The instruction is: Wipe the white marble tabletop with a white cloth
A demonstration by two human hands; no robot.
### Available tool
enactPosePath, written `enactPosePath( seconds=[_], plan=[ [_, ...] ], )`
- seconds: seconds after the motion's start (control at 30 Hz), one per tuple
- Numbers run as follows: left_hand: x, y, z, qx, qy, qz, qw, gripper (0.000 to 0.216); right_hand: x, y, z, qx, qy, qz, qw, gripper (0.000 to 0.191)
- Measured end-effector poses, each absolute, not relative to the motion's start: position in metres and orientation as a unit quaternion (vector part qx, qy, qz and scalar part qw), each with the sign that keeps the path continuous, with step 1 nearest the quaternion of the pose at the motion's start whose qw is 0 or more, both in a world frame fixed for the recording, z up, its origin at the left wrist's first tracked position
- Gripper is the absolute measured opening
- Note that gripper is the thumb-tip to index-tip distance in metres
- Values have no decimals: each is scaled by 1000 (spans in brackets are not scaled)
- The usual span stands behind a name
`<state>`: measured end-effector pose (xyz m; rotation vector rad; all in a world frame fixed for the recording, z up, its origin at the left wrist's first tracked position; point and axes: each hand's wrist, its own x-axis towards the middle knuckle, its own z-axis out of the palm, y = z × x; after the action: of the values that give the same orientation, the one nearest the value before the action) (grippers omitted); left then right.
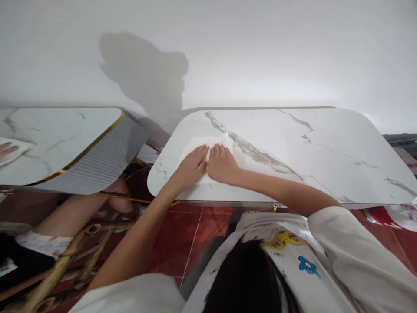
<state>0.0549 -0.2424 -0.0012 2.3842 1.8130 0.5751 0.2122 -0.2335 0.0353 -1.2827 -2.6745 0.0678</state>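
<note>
My left hand (pixel 191 166) and my right hand (pixel 223 163) are close together over a thin white sheet (pixel 194 142), which looks like paper, near the left end of a white marble-patterned tabletop (pixel 325 130). The fingers of both hands are bent and pressed onto the sheet, with the thumbs near each other at its middle. Much of the sheet is hidden beneath the hands. Its upper edge shows beyond the fingertips, and its pale colour nearly blends with the table.
A second marble-patterned table (pixel 58 148) with a gold rim stands at the left, a picture sheet (pixel 13 150) on it. Below it show another person's leg (pixel 76 211) and a bamboo chair (pixel 54 278). A white wall (pixel 260 56) rises behind; the floor (pixel 182 234) is red tile.
</note>
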Motion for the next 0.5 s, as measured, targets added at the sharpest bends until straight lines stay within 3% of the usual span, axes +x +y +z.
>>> enactPosePath(
  seconds=[0.23,0.5],
  plan=[
    [33,-123,8,713,629,301,71,43,182,-117,44,-475,-867,110,99,45],
    [26,-48,6,683,633,363,43,51,160,-53,23,-491,-842,31,219,50]
  ],
)
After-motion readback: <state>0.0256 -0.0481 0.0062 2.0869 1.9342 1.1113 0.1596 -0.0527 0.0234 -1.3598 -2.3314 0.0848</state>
